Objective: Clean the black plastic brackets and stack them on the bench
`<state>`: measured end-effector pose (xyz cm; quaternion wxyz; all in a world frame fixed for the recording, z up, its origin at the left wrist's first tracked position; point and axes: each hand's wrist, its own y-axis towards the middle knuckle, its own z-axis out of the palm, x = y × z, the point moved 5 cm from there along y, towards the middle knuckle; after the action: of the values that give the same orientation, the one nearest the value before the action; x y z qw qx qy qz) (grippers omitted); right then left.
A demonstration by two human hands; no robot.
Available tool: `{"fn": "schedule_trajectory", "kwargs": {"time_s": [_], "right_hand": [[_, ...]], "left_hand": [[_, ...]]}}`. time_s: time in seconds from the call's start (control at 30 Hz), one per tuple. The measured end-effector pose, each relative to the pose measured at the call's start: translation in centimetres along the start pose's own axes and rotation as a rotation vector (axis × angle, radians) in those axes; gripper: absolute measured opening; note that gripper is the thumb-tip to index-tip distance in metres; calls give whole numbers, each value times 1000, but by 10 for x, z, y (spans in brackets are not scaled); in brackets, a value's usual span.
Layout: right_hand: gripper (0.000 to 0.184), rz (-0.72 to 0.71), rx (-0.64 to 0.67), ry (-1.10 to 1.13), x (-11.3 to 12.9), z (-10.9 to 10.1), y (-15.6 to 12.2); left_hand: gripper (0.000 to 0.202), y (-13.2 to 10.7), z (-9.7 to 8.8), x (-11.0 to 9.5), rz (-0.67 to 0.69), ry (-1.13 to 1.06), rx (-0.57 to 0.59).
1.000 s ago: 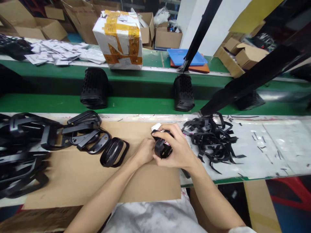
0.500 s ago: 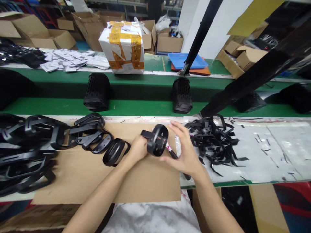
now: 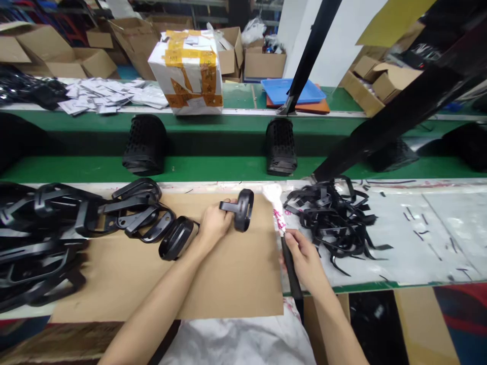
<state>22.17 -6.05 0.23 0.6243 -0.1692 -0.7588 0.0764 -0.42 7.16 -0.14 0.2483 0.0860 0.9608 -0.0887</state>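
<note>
My left hand is closed on a black plastic ring-shaped part, held upright over the brown cardboard sheet. My right hand is wrapped round the black handle of a tool whose upper end is wound in white and pink. The tool lies at the cardboard's right edge. A heap of thin black plastic trimmings lies just right of that hand. Similar black oval frames lie in a row left of my left hand.
A big pile of black frames fills the left of the bench. Behind runs a green conveyor carrying black perforated housings. Farther back stand a taped white box, scattered white packets, a blue tray and cardboard boxes. Black slanted bars cross at right.
My right hand let go of the black part, moved down and right, and closed on the tool's handle. My left hand kept the part, carrying it slightly left and up.
</note>
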Motion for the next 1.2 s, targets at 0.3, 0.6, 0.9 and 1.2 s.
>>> {"fn": "schedule_trajectory", "kwargs": {"time_s": [0.3, 0.6, 0.9, 1.2], "right_hand": [[47, 249, 45, 265, -35, 28, -56], [54, -74, 15, -332, -24, 22, -45], [52, -151, -68, -344, -24, 16, -48], [53, -180, -165, -250, -27, 20, -61]], "left_hand": [[23, 4, 7, -8, 139, 215, -119], [25, 0, 14, -6, 272, 275, -193], [20, -2, 18, -6, 288, 220, -231], [18, -3, 15, -8, 244, 191, -204]]}}
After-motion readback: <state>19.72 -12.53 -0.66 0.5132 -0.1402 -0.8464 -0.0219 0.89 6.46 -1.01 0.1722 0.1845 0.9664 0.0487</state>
